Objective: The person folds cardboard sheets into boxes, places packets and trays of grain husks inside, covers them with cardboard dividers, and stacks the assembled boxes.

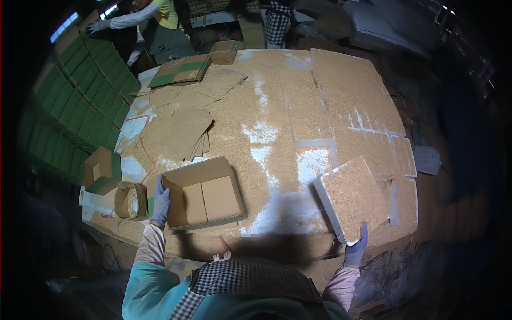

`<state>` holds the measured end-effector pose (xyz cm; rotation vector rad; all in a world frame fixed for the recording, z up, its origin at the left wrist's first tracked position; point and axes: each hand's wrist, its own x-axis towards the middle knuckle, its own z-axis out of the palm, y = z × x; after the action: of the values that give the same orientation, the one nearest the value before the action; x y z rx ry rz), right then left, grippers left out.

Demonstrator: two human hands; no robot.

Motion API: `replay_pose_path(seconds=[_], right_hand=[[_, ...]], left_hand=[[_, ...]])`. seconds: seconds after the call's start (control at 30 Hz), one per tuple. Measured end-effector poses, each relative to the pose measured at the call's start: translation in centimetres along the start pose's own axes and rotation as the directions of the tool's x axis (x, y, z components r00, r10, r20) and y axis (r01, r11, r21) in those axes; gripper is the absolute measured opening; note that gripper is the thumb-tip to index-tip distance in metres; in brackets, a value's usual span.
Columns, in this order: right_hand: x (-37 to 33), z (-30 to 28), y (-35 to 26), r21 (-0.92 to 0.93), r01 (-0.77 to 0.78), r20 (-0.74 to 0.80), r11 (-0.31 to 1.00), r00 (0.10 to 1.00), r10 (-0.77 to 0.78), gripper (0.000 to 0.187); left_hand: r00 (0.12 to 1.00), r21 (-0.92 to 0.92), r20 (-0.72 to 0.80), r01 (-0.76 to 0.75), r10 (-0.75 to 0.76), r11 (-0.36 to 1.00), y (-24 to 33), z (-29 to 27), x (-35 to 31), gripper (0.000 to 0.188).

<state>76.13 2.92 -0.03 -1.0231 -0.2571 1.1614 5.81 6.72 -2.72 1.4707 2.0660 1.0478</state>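
Observation:
An open, empty-looking cardboard box (205, 201) sits tilted near the front edge of the table (277, 96). My left hand (161, 201), in a grey glove, is closed on its left wall. To the right, my right hand (356, 246), also gloved, grips the near corner of a white-sided slab (356, 194) with a grainy tan top. The slab is tilted; its far corner reaches toward the table's middle. Left of the box stands a round, paper-like container (130, 200) with pale stuff inside. Flat cardboard sheets (188, 130) lie beyond the box.
A small open carton (103, 169) stands at the left edge, beside a tall stack of green cartons (80, 96). Folded green-and-brown cartons (181, 71) and a small box (223, 52) lie at the far side. Two people stand beyond the table. More tan-topped slabs (352, 88) cover the right side.

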Motion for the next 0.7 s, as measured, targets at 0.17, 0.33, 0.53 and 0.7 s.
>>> replay_pose_path(seconds=[0.17,0.33,0.53,0.7], right_hand=[[-4.1,17.2,4.2,-0.273,-0.107,0.377,0.956,0.902,0.209,0.052],[-10.9,30.8,7.1,-0.564,0.226,0.651,0.794,0.714,0.259,0.067],[-9.7,33.4,14.2,-0.686,0.629,0.727,0.366,0.575,0.375,0.081],[-14.1,38.0,16.0,-0.849,0.184,0.484,0.495,0.646,0.59,0.073]], left_hand=[[0.999,-0.035,0.034,-0.008,0.009,0.999,2.3,1.0,1.1,0.059],[0.999,-0.203,0.046,0.005,0.004,0.979,4.5,0.4,1.4,0.053],[0.961,-0.768,0.275,0.238,-0.03,0.595,-0.6,1.5,1.2,0.056],[0.989,-0.64,0.149,0.086,0.014,0.764,1.6,-0.6,-0.1,0.07]])
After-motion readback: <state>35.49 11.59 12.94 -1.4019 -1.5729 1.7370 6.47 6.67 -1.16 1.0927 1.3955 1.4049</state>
